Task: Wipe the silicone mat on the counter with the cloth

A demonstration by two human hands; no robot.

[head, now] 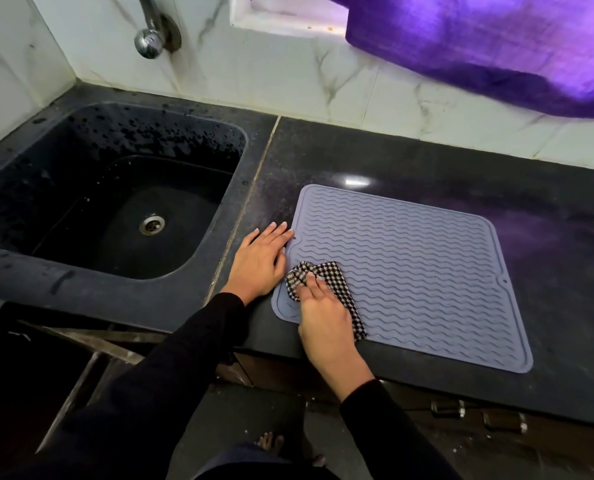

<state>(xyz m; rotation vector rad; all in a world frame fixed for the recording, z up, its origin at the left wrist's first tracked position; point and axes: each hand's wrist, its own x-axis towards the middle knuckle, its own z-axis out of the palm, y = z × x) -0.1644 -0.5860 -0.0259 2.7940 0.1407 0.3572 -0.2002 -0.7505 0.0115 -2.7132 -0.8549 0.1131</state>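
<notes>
Centrally, grey ribbed silicone mat [416,271] flat on dark stone counter [548,237]. Right hand [326,320] presses checked cloth [326,275] onto mat's lower-left corner, fingers curled over cloth. Left hand [259,261] flat, fingers straight, beside mat's left edge. Black sink [29,275] left; marble wall tiles [288,74] behind; purple curtain [496,46] upper right.

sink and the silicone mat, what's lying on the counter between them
In the head view, only the left hand lies there, flat on the dark counter, fingertips at the silicone mat edge; the sink side strip is bare.
</notes>
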